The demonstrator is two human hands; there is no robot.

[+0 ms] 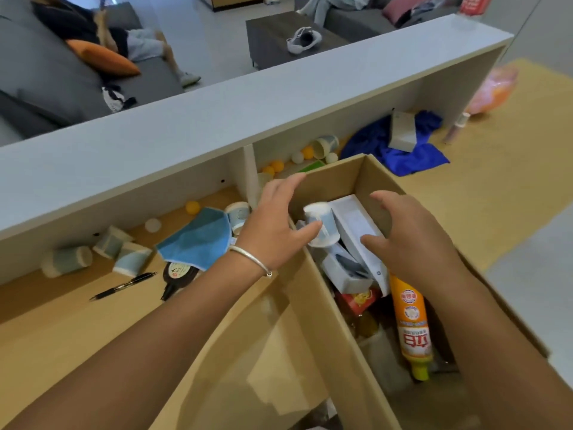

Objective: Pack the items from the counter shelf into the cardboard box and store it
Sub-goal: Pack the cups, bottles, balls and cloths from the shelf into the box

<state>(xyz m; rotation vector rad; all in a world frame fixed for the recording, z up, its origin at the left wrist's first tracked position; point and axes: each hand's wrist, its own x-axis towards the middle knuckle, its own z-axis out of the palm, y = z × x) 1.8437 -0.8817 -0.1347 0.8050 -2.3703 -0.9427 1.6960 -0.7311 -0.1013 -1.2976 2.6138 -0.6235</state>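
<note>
The open brown cardboard box (328, 181) sits in front of me, pushed up against the low shelf under the pale grey counter (217, 119), and it is already part filled: a white paper cup with a blue band (321, 223) lies on top near the far end, beside a long white carton (353, 225), with a smaller white box (344, 274), a red packet (359, 301) and an orange squeeze bottle with a yellow cap (410, 324) lower down. My left hand (276, 225) hovers over the box's left wall, grip apart, thumb just touching or nearly touching the cup; I read this as the cup being let go rather than held, though I cannot be sure. My right hand (412, 237) is over the right side of the box, fingers spread and holding nothing. So I judge the step as loading, perhaps halfway. On the wooden shelf (62, 305) much is left: more paper cups (66, 260), a blue cloth (198, 237), a black pen (124, 285), orange and white ping-pong balls (192, 207), and a crumpled royal-blue garment (387, 144) farther right. The next move calls for reaching left to the shelf for another item, probably the nearest cups or the cloth.
</note>
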